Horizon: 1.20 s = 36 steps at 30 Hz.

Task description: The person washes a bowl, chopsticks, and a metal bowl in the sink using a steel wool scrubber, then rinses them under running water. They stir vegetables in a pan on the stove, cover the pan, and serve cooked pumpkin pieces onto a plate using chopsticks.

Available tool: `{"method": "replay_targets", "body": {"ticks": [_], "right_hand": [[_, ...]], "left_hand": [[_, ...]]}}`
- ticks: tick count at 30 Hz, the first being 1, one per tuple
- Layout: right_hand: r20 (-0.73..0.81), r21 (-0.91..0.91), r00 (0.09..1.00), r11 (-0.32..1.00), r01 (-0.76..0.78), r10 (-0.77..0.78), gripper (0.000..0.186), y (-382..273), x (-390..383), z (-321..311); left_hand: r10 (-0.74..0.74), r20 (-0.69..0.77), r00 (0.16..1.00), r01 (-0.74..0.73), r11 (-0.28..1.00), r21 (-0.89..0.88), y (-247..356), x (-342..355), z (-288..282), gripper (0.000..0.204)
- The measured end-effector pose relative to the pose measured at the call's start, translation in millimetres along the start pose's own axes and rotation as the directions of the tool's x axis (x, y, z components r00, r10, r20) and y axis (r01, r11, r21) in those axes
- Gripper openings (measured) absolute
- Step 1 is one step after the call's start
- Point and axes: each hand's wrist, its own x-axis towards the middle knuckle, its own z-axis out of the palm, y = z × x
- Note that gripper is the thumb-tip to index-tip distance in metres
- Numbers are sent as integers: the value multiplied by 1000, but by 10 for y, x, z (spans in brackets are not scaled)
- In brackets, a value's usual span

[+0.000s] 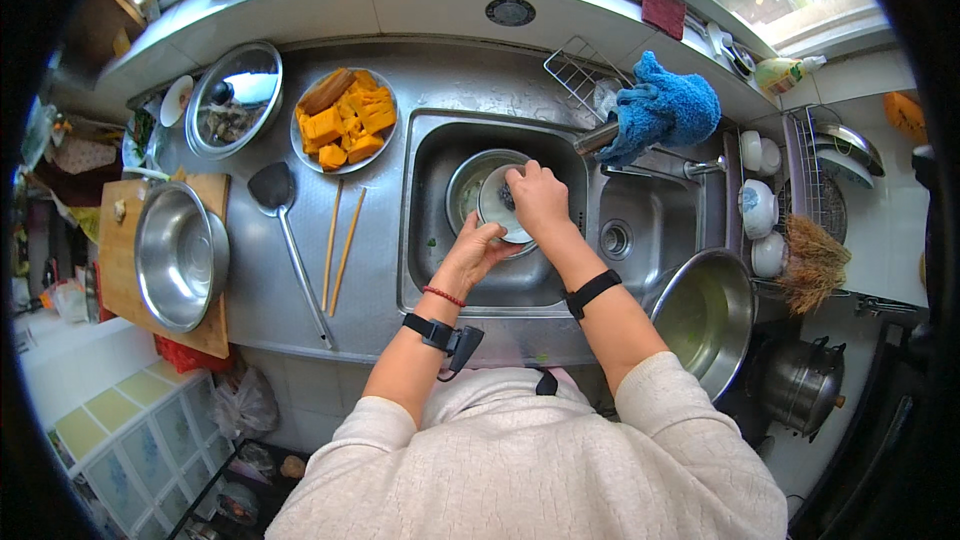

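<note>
A small white bowl (497, 208) is tilted over a round metal basin (462, 180) in the left sink compartment. My left hand (477, 252) holds the bowl at its near left side, with the thumb along the rim. My right hand (540, 202) is closed at the bowl's far right rim, fingers bent over the edge. A dark patch shows inside the bowl by those fingers; whether it is a pattern or a loose thing, I cannot tell. Cloudy water seems to lie in the basin, partly hidden by the bowl and my hands.
Left of the double sink (412, 270) lie chopsticks (346, 250), a spatula (285, 215) and a plate of cut pumpkin (345, 125). A steel bowl (180, 255) sits on a cutting board (115, 250). A blue cloth (660, 110) hangs over the faucet; a large pot (705, 320) stands right.
</note>
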Motion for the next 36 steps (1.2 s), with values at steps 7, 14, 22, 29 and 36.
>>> {"method": "replay_targets", "body": {"ticks": [7, 14, 22, 29, 36], "right_hand": [[194, 407, 972, 912, 46, -136, 28, -3, -38, 52], [260, 323, 949, 911, -258, 176, 32, 310, -455, -210], [52, 540, 943, 785, -302, 328, 38, 465, -684, -558], [99, 596, 813, 620, -510, 573, 38, 567, -667, -39], [46, 844, 654, 321, -429, 755, 35, 407, -881, -29]], "left_hand": [[-1, -18, 1000, 3, 994, 111, 79, 27, -19, 59], [666, 202, 718, -133, -154, 979, 58, 61, 103, 71], [627, 409, 663, -128, -443, 887, 116, 49, 231, 68], [665, -35, 746, -142, 210, 967, 13, 253, 12, 65], [14, -53, 998, -1, 970, 241, 201, -109, -107, 51]]}}
